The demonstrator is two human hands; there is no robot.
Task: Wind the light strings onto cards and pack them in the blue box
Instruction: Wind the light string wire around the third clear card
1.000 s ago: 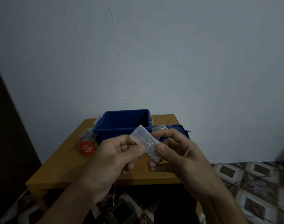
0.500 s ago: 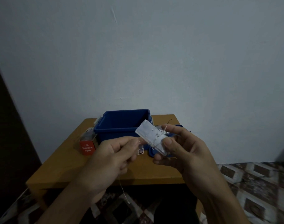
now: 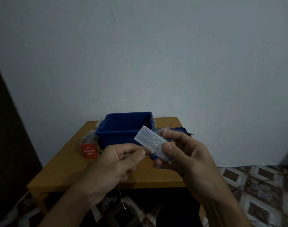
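Note:
My right hand [image 3: 183, 154] grips a clear plastic card [image 3: 149, 141] by its lower end, tilted up to the left, with a few turns of thin light string around its middle. My left hand [image 3: 117, 163] pinches the light string [image 3: 122, 199] just left of the card; the loose wire hangs down below that hand past the table edge. The open blue box [image 3: 125, 128] stands behind both hands on the wooden table [image 3: 61, 171]. What is inside the box is too dark to tell.
A red pack marked LED Decorative Lights [image 3: 89, 150] stands left of the box. The blue lid [image 3: 181, 131] lies to the box's right, partly behind my right hand. A pale wall rises behind the table; patterned floor lies to the right.
The card has shifted right and up in my right hand. My left hand has let go of the card's face and now pinches the wire beside it, with string hanging below.

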